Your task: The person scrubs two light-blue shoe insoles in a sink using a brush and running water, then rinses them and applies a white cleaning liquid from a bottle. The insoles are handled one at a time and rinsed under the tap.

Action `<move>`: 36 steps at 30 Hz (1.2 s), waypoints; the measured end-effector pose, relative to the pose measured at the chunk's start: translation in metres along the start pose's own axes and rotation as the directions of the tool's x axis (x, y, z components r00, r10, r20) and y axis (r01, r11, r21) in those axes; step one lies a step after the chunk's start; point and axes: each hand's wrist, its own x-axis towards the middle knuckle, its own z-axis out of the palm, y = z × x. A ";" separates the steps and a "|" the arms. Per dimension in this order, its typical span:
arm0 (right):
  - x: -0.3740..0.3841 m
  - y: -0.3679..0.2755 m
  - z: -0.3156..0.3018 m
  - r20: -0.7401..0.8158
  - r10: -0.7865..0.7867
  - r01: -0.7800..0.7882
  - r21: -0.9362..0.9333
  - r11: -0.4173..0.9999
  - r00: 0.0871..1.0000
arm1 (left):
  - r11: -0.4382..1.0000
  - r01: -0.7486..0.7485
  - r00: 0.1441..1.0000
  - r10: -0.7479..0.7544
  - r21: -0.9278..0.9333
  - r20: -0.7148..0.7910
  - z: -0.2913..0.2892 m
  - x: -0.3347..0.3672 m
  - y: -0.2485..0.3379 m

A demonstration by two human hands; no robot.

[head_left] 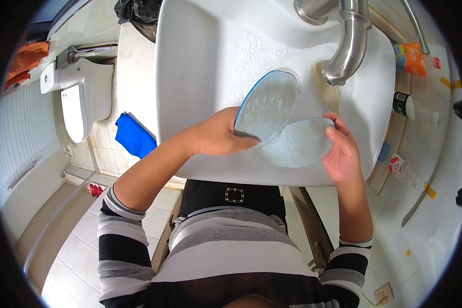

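Observation:
Over the front part of the white sink [190,66], my left hand [215,134] is closed on the narrow part of a grey-blue shoe insole [270,102] with a blue edge and toe-shaped bumps. A second, paler blue insole [296,146] fans out to the right, and its near end meets the first one at my left fingertips. My right hand [344,156] pinches the far rounded end of this paler insole between thumb and fingers. White foam [259,54] lies on the sink bottom behind the insoles.
A metal faucet [348,43] reaches over the sink, beside a pale yellow oblong thing [327,90] I cannot make out. Several bottles, one of them orange [409,58], line the right side. A blue cloth [133,136], a toilet [77,113] and a black bag [138,18] are at left.

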 end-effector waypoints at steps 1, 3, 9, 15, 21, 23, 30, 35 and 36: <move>0.003 -0.002 -0.001 -0.058 -0.022 0.015 -0.123 0.992 0.998 | 1.000 -0.019 0.999 0.019 -0.003 -0.044 -0.001 -0.001 -0.001; 0.011 -0.008 -0.003 -0.144 -0.038 -0.022 -0.394 0.919 0.989 | 0.998 -0.056 0.993 0.055 -0.012 -0.101 -0.002 -0.005 -0.002; 0.060 0.003 -0.010 0.017 -0.318 0.107 -0.958 0.267 0.948 | 0.995 -0.016 0.998 0.010 -0.099 -0.061 -0.012 -0.018 -0.004; 0.107 0.025 -0.013 0.449 -0.434 0.349 -0.890 -0.293 0.781 | 0.982 -0.022 0.997 0.008 -0.188 -0.073 -0.007 -0.026 -0.004; 0.114 0.023 0.001 0.463 -0.376 0.242 -0.829 -0.503 0.803 | 0.970 -0.077 0.991 0.048 -0.232 -0.129 -0.004 -0.034 -0.005; 0.113 0.023 0.003 0.473 -0.385 0.250 -0.827 -0.503 0.792 | 0.975 -0.067 0.992 0.044 -0.212 -0.115 -0.006 -0.037 -0.006; 0.115 0.027 0.002 0.460 -0.422 0.245 -0.848 -0.470 0.781 | 0.979 -0.089 0.992 0.070 -0.185 -0.105 -0.006 -0.038 -0.006; 0.091 0.002 0.014 0.071 -0.371 0.167 -0.958 0.232 0.926 | 0.991 -0.035 0.998 0.028 -0.127 -0.052 -0.009 -0.035 -0.005; 0.081 -0.005 0.016 -0.087 -0.245 0.064 -0.833 0.549 0.965 | 0.993 -0.016 0.999 0.012 -0.119 -0.039 -0.010 -0.032 -0.005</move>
